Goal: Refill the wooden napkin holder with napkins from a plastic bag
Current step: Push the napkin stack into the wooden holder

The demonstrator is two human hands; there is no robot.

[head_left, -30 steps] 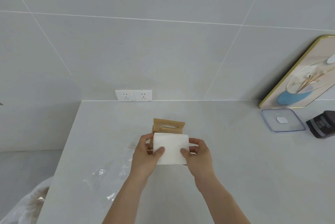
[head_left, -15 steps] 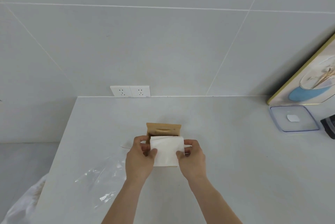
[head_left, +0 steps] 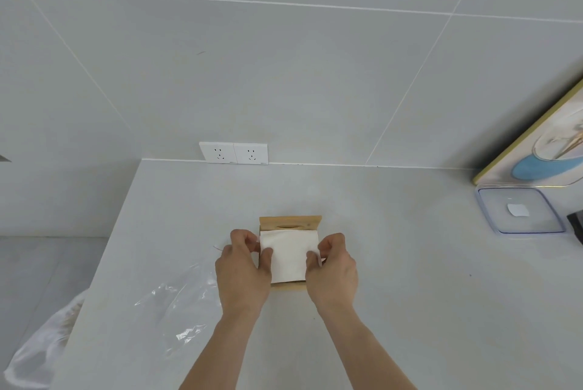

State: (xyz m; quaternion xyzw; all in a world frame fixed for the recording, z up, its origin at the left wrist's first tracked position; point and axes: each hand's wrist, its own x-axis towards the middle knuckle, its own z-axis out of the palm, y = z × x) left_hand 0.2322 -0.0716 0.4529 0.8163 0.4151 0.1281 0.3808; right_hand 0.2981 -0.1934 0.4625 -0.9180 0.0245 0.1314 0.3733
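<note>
Napkin stack [head_left: 287,258] lowered from above wooden napkin holder [head_left: 289,224] down into it; front wooden edge now exposed below stack. Left hand [head_left: 243,266] and right hand [head_left: 332,266] brought down with it, thumbs pressed on top face at either side. Holder's slotted back panel now less covered by stack. Black box at right edge mostly out of view.

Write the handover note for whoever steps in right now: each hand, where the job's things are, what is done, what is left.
Left hand: grips the napkins' left edge.
Right hand: grips their right edge.
Napkins: one white stack, sitting over the open holder, its slotted lid standing up behind.
Bag: lies loose on the counter, left of the holder.
Done: napkins out of the bag, brought to the holder.
Left: press them in, let go, close the lid.
</note>
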